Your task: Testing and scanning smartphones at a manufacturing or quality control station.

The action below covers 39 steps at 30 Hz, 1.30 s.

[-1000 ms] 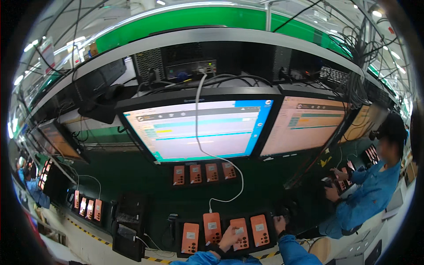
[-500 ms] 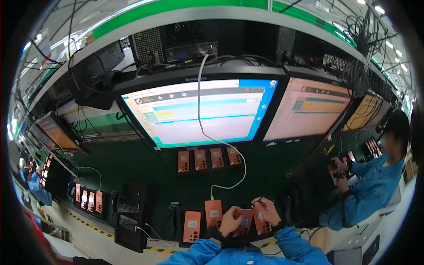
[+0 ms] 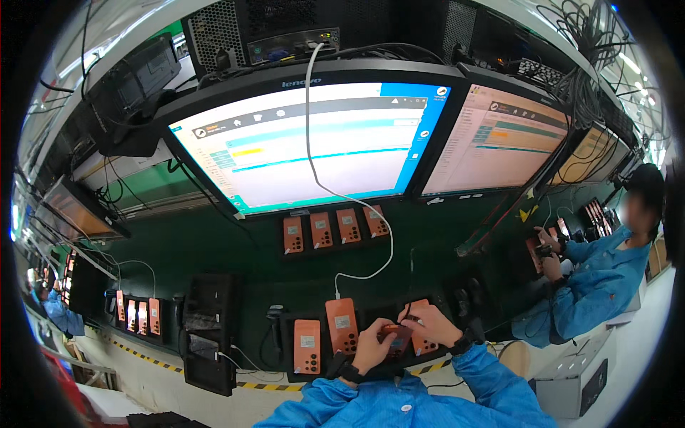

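Note:
My left hand (image 3: 374,347) is closed around an orange phone (image 3: 393,341), which is tilted up over a dark tray (image 3: 287,354). My right hand (image 3: 434,327) pinches a thin dark stick-like tool (image 3: 409,305) against the phone's upper edge; the contact point is too small to make out. Another orange phone (image 3: 307,347) lies camera side up at the tray's left. Beside it, a second phone (image 3: 341,322) has a white cable (image 3: 360,277) plugged into its top end. Partly under my right hand rests a third phone (image 3: 425,347).
A lit monitor (image 3: 314,153) stands behind, with a tray of several orange phones (image 3: 321,230) below it. Black trays (image 3: 208,314) and a handheld scanner (image 3: 275,314) are to the left. A co-worker in blue (image 3: 599,278) works at the right.
The phone in my left hand has been tilted up from the tray. My right hand has come left to its upper edge with the thin tool. The whole view has shifted.

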Each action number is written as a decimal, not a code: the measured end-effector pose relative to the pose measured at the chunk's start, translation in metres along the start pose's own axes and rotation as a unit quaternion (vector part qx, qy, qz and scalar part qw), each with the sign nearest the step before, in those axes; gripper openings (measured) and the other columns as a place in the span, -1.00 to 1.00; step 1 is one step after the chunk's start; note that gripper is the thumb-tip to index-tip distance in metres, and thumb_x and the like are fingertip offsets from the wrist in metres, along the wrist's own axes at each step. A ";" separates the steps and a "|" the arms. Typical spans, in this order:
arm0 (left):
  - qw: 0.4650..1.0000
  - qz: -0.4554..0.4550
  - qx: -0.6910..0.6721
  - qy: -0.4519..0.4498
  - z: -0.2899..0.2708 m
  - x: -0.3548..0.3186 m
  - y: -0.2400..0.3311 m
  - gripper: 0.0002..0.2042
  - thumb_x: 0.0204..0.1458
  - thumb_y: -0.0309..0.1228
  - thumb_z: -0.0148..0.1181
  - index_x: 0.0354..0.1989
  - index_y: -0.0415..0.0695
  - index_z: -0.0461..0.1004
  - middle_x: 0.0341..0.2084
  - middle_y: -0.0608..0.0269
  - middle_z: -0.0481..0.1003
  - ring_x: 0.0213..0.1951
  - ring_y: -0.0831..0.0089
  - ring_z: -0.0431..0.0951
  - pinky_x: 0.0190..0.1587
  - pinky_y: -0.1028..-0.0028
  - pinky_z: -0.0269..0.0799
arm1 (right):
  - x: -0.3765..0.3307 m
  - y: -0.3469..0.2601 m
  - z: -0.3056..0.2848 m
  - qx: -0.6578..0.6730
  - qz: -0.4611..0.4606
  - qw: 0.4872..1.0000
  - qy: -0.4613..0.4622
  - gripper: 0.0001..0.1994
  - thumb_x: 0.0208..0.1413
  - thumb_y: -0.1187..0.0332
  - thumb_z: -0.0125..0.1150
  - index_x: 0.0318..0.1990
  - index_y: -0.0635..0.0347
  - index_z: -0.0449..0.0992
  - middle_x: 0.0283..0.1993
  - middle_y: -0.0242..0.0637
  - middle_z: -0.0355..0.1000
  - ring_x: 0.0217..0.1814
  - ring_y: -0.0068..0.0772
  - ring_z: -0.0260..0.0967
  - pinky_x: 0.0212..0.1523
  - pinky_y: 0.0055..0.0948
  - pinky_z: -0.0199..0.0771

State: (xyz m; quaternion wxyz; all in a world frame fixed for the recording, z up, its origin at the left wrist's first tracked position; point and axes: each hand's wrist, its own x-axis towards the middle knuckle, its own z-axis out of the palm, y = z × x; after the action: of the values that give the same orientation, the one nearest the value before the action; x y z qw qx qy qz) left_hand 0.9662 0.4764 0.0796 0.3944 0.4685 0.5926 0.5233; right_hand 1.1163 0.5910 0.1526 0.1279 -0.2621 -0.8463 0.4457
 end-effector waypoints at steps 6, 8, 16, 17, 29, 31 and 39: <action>0.999 -0.029 0.014 -0.025 -0.002 -0.002 0.013 -0.78 -0.05 -0.54 0.17 -0.19 -0.20 0.41 -0.38 0.06 0.54 -0.29 0.30 0.59 -0.25 0.45 0.45 | -0.005 -0.004 0.006 -0.004 -0.006 0.999 0.050 -0.85 0.09 0.38 0.11 -0.27 0.28 0.49 -0.35 -0.10 0.45 -0.23 -0.14 0.44 -0.20 -0.38 0.40; 1.000 -0.017 0.006 -0.016 -0.002 -0.002 0.011 -0.78 -0.05 -0.55 0.17 -0.19 -0.20 0.41 -0.39 0.07 0.53 -0.30 0.31 0.59 -0.26 0.45 0.44 | -0.005 -0.004 0.009 0.002 -0.009 0.999 0.054 -0.85 0.08 0.38 0.12 -0.27 0.28 0.49 -0.37 -0.11 0.45 -0.26 -0.13 0.44 -0.23 -0.37 0.40; 0.999 -0.020 0.021 -0.044 -0.005 -0.001 0.014 -0.78 -0.05 -0.53 0.18 -0.19 -0.21 0.41 -0.40 0.09 0.53 -0.34 0.38 0.57 -0.28 0.48 0.43 | -0.011 -0.001 0.015 -0.012 0.012 0.998 0.068 -0.85 0.04 0.37 0.18 -0.32 0.27 0.53 -0.36 -0.13 0.46 -0.31 -0.14 0.44 -0.28 -0.37 0.41; 0.998 -0.023 0.015 -0.050 -0.005 -0.002 0.014 -0.78 -0.05 -0.52 0.19 -0.19 -0.20 0.41 -0.40 0.10 0.52 -0.34 0.41 0.56 -0.28 0.49 0.43 | -0.015 -0.005 0.014 0.000 0.018 0.997 0.070 -0.85 0.03 0.36 0.20 -0.30 0.24 0.54 -0.40 -0.16 0.46 -0.38 -0.21 0.44 -0.31 -0.41 0.41; 0.979 -0.176 -0.093 0.035 0.009 0.022 -0.082 -0.71 0.00 -0.56 0.15 -0.08 -0.31 0.35 -0.21 0.14 0.50 -0.16 0.40 0.51 -0.09 0.48 0.40 | -0.083 0.078 0.060 0.142 0.151 0.873 0.441 -0.74 0.09 0.39 0.15 -0.05 0.19 0.46 -0.30 -0.31 0.45 -0.37 -0.53 0.39 -0.32 -0.52 0.41; 0.978 -0.163 -0.107 0.072 0.013 0.030 -0.095 -0.66 0.00 -0.57 0.14 -0.03 -0.31 0.30 -0.16 0.11 0.47 -0.12 0.37 0.49 -0.05 0.46 0.38 | -0.120 0.110 0.075 0.145 0.223 0.809 0.524 -0.77 0.10 0.39 0.13 -0.08 0.19 0.44 -0.29 -0.31 0.46 -0.33 -0.52 0.40 -0.31 -0.53 0.42; 0.985 -0.061 0.159 -0.003 0.011 -0.019 -0.054 -0.57 -0.07 -0.45 0.19 0.03 -0.21 0.32 0.05 -0.03 0.31 0.11 0.15 0.32 0.11 0.27 0.27 | -0.311 0.231 0.228 0.441 0.564 0.582 0.385 -0.72 0.11 0.29 0.07 -0.08 0.22 0.42 -0.32 -0.20 0.47 -0.50 -0.38 0.38 -0.56 -0.42 0.39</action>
State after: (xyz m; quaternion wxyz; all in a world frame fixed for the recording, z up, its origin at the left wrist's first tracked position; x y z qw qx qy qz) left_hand 0.9735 0.4601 0.0239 0.3478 0.4897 0.6946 0.3959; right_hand 1.3479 0.3686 -0.1613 0.2651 -0.7449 -0.0991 0.6042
